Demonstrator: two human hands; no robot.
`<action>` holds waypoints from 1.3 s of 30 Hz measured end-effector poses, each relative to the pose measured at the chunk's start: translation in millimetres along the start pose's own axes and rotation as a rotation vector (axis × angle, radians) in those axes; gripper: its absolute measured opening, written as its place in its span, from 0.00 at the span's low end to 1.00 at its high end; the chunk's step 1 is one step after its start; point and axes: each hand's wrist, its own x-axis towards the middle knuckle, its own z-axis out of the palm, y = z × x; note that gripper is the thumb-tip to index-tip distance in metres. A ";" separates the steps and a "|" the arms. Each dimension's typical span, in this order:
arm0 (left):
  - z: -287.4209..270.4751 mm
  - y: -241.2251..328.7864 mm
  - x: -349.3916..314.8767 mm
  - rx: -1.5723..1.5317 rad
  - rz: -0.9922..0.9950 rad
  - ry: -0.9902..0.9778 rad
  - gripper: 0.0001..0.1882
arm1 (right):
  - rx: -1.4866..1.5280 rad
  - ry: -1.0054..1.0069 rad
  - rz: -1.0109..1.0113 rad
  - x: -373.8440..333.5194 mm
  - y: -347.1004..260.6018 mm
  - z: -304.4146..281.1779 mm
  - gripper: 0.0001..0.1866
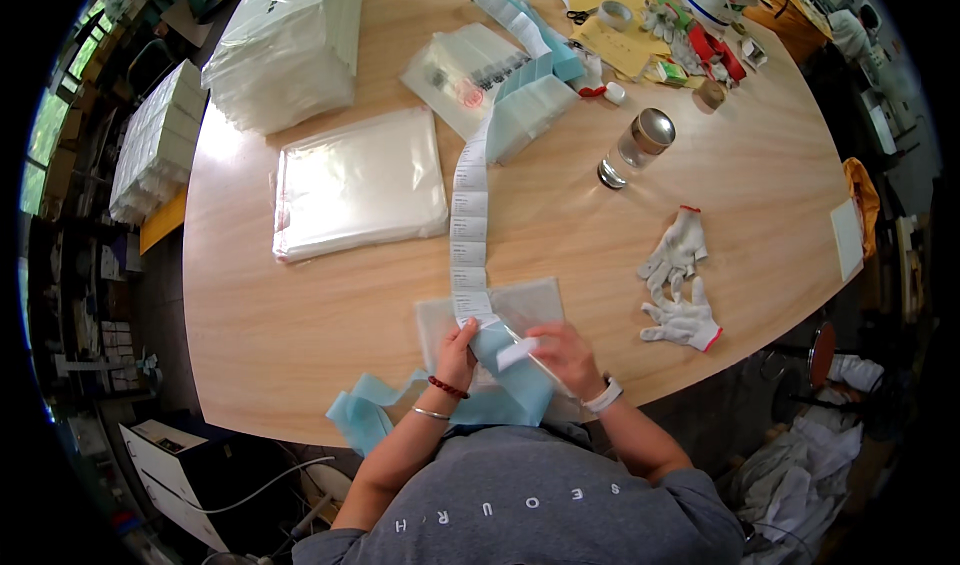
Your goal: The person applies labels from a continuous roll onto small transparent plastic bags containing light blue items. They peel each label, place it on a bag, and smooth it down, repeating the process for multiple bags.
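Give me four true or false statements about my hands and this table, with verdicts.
Your left hand holds a long strip of white labels with light-blue backing. True.
White knitted gloves with reddish cuffs lie on the pale wooden table. True.
Your right hand wears one of those gloves. False: your right hand has no glove on.
The clear cylindrical bottle with a silver lid is left of the strip. False: the bottle is to its right.

We note one fisheye view, worn at head height, facing steeply down onto the table (560, 227) close below.
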 end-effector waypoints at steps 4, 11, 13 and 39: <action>-4.7 -0.8 -0.6 0.030 -0.021 -0.012 0.10 | 0.094 0.129 0.463 11.3 51.6 -0.7 0.05; -0.8 1.0 -4.9 0.070 -0.011 -0.015 0.09 | 0.023 0.086 0.443 26.2 75.6 9.5 0.06; -0.2 -0.3 -4.7 0.075 -0.008 -0.009 0.09 | -0.108 0.069 0.389 24.8 83.2 16.0 0.08; 15.3 22.6 -19.3 0.001 0.036 -0.183 0.13 | -0.056 -0.161 0.064 25.5 38.8 10.7 0.05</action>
